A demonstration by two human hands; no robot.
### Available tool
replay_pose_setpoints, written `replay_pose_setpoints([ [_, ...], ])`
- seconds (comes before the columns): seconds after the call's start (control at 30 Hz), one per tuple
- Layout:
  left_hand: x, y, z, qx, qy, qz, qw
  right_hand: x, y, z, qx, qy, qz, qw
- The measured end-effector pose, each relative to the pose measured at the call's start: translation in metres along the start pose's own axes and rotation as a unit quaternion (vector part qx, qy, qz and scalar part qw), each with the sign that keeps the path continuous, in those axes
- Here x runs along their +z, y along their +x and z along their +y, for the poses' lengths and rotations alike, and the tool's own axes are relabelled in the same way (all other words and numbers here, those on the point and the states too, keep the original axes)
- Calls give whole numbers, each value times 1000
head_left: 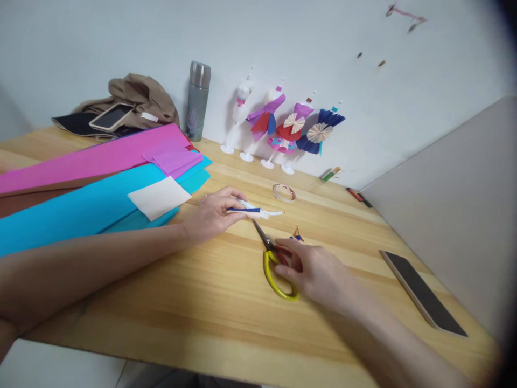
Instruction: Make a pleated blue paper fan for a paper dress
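Observation:
My left hand [210, 216] is closed, pinching a small bundle of blue and white paper strips [252, 210] just above the table. White ends of the bundle stick out to the right of the fingers. Fingers of my right hand [323, 272] curl round the handles of a pair of scissors [279, 272]. One handle loop is yellow, the other red and partly covered by the fingers. The dark blades point up and left, with the tip just below the bundle. Small blue and brown scraps [297, 235] lie beyond my right hand.
Pink, brown and blue paper sheets [81, 199] spread at the left, a pale piece [159, 198] on top. Behind stand a flask [197, 102] and several paper-dressed figures [293, 126]. A tape roll [284, 192] lies mid-table; a dark tablet-like slab [422, 291] lies at right.

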State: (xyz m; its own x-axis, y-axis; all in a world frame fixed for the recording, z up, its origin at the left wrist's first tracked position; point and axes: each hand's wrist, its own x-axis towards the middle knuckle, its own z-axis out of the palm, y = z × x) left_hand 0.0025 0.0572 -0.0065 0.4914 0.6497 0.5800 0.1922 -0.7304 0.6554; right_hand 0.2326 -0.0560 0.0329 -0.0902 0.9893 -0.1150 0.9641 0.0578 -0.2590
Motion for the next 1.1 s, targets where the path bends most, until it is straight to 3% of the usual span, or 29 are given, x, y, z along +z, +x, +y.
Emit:
replay_pose_setpoints([
  [0.07, 1, -1, -1, 38, -11, -16, 999, -7, 3, 0, -35, 21, 88, 995],
  [0.13, 3, -3, -1, 88, -21, -27, 995, -9, 10, -2, -117, 62, 174, 976],
  [0.17, 4, -4, -1, 110, -25, -35, 993, -8, 16, -3, -167, 89, 184, 965],
  [0.23, 6, -5, 0, 134, -32, -55, 989, -1, 28, -5, -222, 155, 141, 952],
  [0.33, 7, -6, 0, 125, -30, -77, 989, 14, 42, -2, -199, 242, 80, 946],
  [0.5, 5, -5, 3, 99, -26, -85, 991, 26, 40, 8, -131, 300, 152, 933],
  [0.67, 2, -2, 5, 16, 24, -31, 999, 29, 33, 9, -64, 327, 173, 927],
  [0.73, 4, -3, 4, 39, 25, -37, 998, 30, 32, 7, -54, 334, 177, 924],
  [0.9, 11, -10, 4, 120, 6, -112, 986, 29, 29, 0, -79, 323, 178, 926],
  [1.1, 15, -16, 4, 174, 91, -95, 976, 32, 27, -4, -61, 356, 160, 919],
])
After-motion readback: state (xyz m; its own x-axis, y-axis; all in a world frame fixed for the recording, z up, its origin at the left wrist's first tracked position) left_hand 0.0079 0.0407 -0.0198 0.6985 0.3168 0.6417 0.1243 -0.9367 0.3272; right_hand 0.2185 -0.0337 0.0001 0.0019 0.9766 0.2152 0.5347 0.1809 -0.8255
